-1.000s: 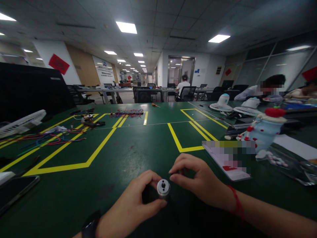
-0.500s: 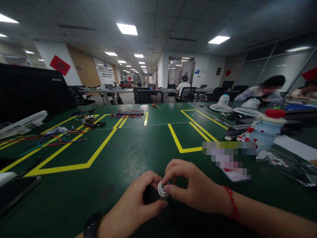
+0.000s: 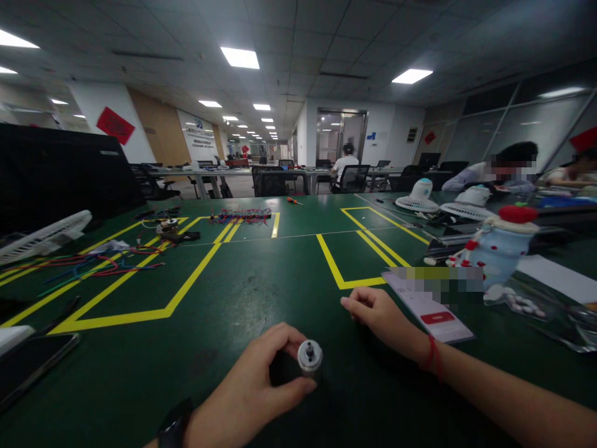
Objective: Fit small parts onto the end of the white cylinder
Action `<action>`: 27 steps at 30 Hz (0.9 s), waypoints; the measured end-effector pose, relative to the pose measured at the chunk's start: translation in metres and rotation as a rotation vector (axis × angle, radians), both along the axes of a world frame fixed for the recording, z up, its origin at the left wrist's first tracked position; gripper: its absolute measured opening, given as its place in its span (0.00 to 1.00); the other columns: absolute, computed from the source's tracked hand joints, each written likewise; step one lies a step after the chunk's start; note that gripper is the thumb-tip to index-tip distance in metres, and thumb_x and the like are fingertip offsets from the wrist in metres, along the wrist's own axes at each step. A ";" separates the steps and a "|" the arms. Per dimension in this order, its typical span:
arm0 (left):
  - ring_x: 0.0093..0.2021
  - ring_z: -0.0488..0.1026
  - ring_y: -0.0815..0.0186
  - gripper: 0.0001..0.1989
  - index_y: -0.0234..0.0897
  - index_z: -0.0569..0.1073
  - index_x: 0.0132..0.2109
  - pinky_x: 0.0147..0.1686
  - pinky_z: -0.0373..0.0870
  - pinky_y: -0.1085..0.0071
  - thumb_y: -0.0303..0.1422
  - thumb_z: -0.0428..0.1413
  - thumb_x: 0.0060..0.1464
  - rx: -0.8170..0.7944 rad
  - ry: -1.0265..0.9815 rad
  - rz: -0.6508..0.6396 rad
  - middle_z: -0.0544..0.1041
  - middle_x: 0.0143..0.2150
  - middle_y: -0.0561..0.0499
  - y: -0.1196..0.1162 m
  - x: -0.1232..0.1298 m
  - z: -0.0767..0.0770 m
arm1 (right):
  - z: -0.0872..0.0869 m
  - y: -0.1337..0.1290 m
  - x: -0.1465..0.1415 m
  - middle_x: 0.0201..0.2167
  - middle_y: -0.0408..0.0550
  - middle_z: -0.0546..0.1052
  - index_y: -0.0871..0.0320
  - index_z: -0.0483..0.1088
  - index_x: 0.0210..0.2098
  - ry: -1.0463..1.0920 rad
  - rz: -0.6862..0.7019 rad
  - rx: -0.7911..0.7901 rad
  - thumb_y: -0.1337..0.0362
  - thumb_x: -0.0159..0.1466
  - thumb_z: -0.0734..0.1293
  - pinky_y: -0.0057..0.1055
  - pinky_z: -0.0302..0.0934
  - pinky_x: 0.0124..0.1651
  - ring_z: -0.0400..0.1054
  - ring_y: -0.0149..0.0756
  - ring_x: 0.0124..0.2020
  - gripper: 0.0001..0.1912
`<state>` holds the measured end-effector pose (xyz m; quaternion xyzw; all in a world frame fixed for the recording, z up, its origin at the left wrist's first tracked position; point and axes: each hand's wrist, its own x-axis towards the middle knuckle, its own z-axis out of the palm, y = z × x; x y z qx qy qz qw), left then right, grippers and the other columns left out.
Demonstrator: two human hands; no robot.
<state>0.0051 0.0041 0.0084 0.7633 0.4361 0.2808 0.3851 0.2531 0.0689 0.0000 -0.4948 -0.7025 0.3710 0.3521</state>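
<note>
A small silver metal cylinder [image 3: 310, 359], its top showing a short dark shaft in the centre, stands near the front of the green table [image 3: 261, 280]. The thumb and fingers of my left hand [image 3: 265, 373] are wrapped round its left side. Further right, my right hand [image 3: 377, 314] rests low over the table, apart from the cylinder. Its fingers are curled together, and whether anything small is between them is hidden. Just beyond that hand lies a phone [image 3: 436, 314] with a lit screen, partly pixelated.
Coloured wires [image 3: 107, 264] and a dark phone [image 3: 37, 367] lie at the left. A wire bundle [image 3: 245, 215] and an orange screwdriver [image 3: 293, 201] sit further back. A blue cup [image 3: 501, 252] and white fans [image 3: 416, 196] stand right. People sit beyond.
My right hand has left the cylinder's top and moved right, near the phone. The cylinder's top is now uncovered. My left hand has stayed round it.
</note>
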 end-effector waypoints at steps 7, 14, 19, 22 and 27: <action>0.41 0.70 0.62 0.11 0.41 0.71 0.42 0.41 0.65 0.69 0.26 0.60 0.51 0.012 0.001 -0.012 0.74 0.40 0.54 0.002 0.001 -0.003 | 0.015 -0.028 -0.028 0.27 0.40 0.68 0.59 0.69 0.41 0.068 0.167 0.006 0.58 0.62 0.66 0.26 0.56 0.28 0.62 0.28 0.27 0.12; 0.42 0.70 0.62 0.09 0.40 0.71 0.42 0.42 0.65 0.69 0.26 0.59 0.52 0.037 0.002 -0.034 0.75 0.41 0.54 0.002 0.001 -0.002 | 0.022 -0.054 -0.056 0.33 0.43 0.69 0.58 0.74 0.32 0.015 0.264 0.238 0.67 0.60 0.68 0.27 0.60 0.37 0.65 0.29 0.34 0.01; 0.40 0.70 0.62 0.10 0.40 0.70 0.41 0.40 0.65 0.69 0.26 0.60 0.51 0.035 0.021 -0.014 0.74 0.39 0.54 0.002 0.000 -0.005 | 0.032 -0.040 -0.044 0.31 0.43 0.72 0.59 0.74 0.34 0.060 0.179 0.229 0.62 0.63 0.67 0.27 0.59 0.34 0.66 0.29 0.32 0.06; 0.40 0.70 0.63 0.10 0.40 0.71 0.41 0.40 0.65 0.70 0.26 0.60 0.51 0.035 0.009 -0.012 0.74 0.39 0.55 0.002 0.000 -0.005 | 0.033 -0.034 -0.029 0.32 0.43 0.74 0.58 0.75 0.37 -0.093 0.305 0.147 0.62 0.62 0.68 0.27 0.60 0.36 0.67 0.31 0.34 0.06; 0.40 0.70 0.63 0.11 0.40 0.71 0.42 0.40 0.65 0.70 0.26 0.60 0.51 0.020 -0.002 -0.014 0.74 0.40 0.55 0.001 0.001 -0.002 | 0.019 -0.032 -0.012 0.37 0.44 0.74 0.54 0.78 0.38 -0.396 0.493 0.138 0.67 0.58 0.71 0.30 0.60 0.42 0.67 0.33 0.39 0.08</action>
